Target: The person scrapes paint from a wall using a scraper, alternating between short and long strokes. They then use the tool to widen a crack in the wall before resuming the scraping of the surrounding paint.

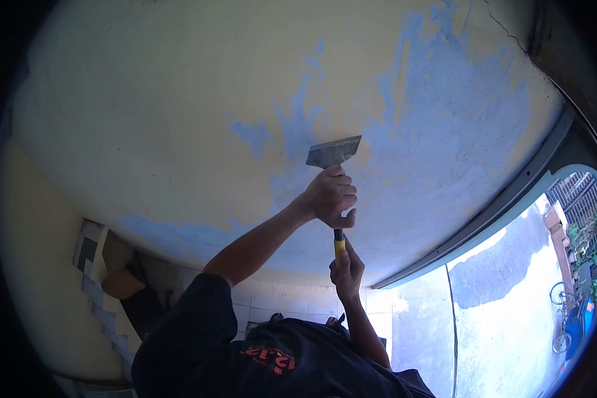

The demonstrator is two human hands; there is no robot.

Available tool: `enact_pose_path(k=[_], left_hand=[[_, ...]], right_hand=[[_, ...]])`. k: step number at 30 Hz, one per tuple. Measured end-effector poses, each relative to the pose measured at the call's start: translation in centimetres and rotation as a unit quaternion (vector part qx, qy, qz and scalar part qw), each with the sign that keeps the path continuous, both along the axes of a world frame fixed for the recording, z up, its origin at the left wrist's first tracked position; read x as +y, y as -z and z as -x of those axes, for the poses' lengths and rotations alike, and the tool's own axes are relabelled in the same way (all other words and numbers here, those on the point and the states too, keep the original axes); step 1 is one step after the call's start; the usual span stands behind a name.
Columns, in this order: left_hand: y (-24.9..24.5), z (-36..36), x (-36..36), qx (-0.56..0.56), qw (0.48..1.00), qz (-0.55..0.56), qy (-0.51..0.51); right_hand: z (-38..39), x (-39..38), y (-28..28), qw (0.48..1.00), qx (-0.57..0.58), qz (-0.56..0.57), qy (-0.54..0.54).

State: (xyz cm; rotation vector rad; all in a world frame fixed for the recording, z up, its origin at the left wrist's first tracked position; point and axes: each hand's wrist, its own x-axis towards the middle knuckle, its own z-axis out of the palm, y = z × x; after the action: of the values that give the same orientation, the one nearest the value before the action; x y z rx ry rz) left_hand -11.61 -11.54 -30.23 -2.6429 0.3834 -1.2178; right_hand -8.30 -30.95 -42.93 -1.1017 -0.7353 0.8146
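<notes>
A scraper (333, 152) with a wide flat metal blade and a yellow-and-black handle is in both my hands. Its blade lies at or very close to a cream-painted wall (166, 106), beside a large irregular pale-blue patch (444, 113); whether the edge touches cannot be made out. My left hand (333, 198) is closed around the upper part of the tool, just below the blade. Lower down, my right hand (347, 270) grips the yellow handle, thumb lying along it. Smaller blue patches show left of the blade and along the wall's lower part.
A dark frame edge (471, 232) borders the wall on the right, with a bright paved floor (511, 292) beyond it. Bicycle wheels (561, 318) and plants are at far right. At lower left are a stepped tiled edge (99, 305) and a brown rounded object (123, 284).
</notes>
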Motion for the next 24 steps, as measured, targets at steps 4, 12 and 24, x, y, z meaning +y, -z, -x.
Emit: enact_pose_path(k=[4, 12, 24], left_hand=[[3.2, 0.4, -0.7, 0.043, 0.999, 0.024, -0.004], [8.5, 0.5, -0.6, 0.069, 0.996, 0.046, -0.025], [6.8, 0.4, 0.2, 0.091, 0.995, 0.036, -0.021]], right_hand=[[0.7, -1.5, 3.0, 0.999, 0.005, 0.036, 0.002], [1.7, -1.5, 7.2, 0.997, 0.032, 0.072, 0.010], [2.1, -0.6, 5.7, 0.999, 0.033, 0.042, 0.009]])
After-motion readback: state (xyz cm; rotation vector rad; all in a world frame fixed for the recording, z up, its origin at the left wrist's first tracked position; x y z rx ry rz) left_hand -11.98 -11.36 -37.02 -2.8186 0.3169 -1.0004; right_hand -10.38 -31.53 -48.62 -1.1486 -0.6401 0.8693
